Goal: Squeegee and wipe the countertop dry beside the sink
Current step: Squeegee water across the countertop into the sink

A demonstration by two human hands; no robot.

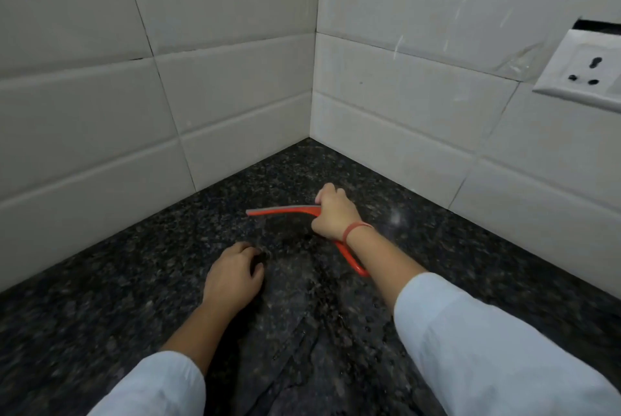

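Right hand (332, 210) is gripping a curved orange plastic squeegee (285, 210) on the black speckled granite countertop (134, 281).
The squeegee is sitting near the white-tiled wall corner (314, 113); left hand (233, 276) is resting farther out, its grip unclear.

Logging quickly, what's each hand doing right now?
Left hand: fingers curled on the dark speckled stone countertop; any hold cannot be told.
Right hand: closed around the orange plastic squeegee.

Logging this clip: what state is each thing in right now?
squeegee: gripped by the right hand, blade low at the countertop.
left hand: fingers curled, resting on the countertop; contents unclear.
countertop: looks wet, streaks down the middle.
wall socket: nothing plugged in.
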